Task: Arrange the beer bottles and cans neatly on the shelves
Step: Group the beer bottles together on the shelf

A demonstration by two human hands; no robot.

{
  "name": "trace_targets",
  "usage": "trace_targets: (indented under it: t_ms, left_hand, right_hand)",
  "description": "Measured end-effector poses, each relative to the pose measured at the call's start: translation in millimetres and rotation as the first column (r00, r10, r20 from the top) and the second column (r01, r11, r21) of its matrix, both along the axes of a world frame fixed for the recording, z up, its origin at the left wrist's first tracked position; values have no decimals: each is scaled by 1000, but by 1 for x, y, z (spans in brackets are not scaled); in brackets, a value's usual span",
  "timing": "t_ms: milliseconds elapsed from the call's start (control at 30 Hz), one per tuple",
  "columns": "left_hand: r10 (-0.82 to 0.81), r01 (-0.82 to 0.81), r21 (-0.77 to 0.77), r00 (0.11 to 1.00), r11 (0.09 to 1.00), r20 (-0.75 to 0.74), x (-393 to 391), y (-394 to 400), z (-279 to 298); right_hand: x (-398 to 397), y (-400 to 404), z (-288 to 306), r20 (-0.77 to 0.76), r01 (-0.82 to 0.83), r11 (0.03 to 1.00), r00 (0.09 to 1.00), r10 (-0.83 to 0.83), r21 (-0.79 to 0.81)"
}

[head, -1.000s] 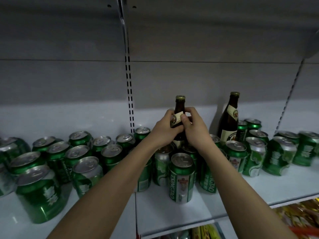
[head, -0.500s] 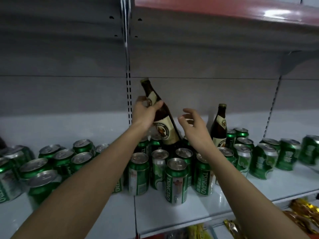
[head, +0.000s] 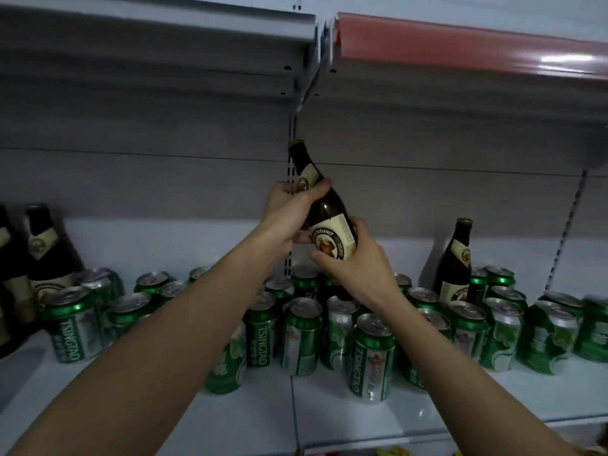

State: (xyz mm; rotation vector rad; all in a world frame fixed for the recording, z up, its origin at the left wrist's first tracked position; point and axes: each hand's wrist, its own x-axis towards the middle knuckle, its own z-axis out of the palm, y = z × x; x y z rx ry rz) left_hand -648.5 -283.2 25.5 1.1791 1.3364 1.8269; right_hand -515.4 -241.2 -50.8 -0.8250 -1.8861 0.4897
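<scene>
1. Brown glass is the material that governs handling here. At far left, two dark brown glass beer bottles with cream labels (head: 42, 255) stand at the edge of the white metal shelf (head: 329, 409), beside a cluster of green aluminium beer cans (head: 74, 324).

2. At centre, the person holds one brown glass beer bottle with a cream label (head: 329, 222) in the air above the cans, tilted with its cap leaning up and to the left, clear of the shelf.

3. The left hand (head: 289, 212) is curled round the bottle's neck and shoulder. The right hand (head: 355, 261) wraps the lower body over the label, thumb across the front.

4. Judgement: the bottle looks full, so heavy, rigid, smooth and breakable. A neck grip alone could slip; the hand round the body should carry the weight.

5. Judgement: the cans are light and thin-walled. They dent easily, so take each round its middle.

6. At right, another brown glass bottle with a cream label (head: 455, 261) stands upright behind more green cans (head: 500, 327).
</scene>
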Motion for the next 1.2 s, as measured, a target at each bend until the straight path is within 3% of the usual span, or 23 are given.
trace_targets:
  t_ms: [167, 300, 467, 600, 700, 767, 933, 1200]
  left_hand:
    - [-13, 13, 1, 999, 1000, -34, -8, -20, -10]
    - [-5, 5, 11, 998, 1000, -58, -17, -34, -18]
    - [40, -38, 15, 986, 999, -162, -47, -55, -25]
    - [148, -142, 53, 978, 988, -144, -80, -78, -33]
    - [262, -244, 123, 952, 962, -156, -109, -100, -40]
    - [338, -309, 161, 916, 937, -213, -128, -115, -40]
    - [421, -380, 184, 845, 906, -328, -166, -147, -32]
    - [417, -396, 137, 823, 908, -385, -227, -187, -26]
  right_hand:
    - [-16, -10, -1, -107, -124, 989, 988, 115, -82]
    - [-37, -21, 1, -216, -276, 938, 949, 230, -212]
    - [-74, -40, -1, -282, -448, 861, 881, 380, -241]
    - [-104, -59, -5, -144, -536, 807, 844, 516, -249]
    - [-118, -67, 3, -10, -667, 650, 701, 713, -365]
    - [-126, -70, 21, 18, -674, 614, 668, 744, -411]
    - [-168, -73, 72, -16, -640, 707, 745, 667, -300]
    - [-259, -111, 119, -135, -763, 618, 644, 753, -190]
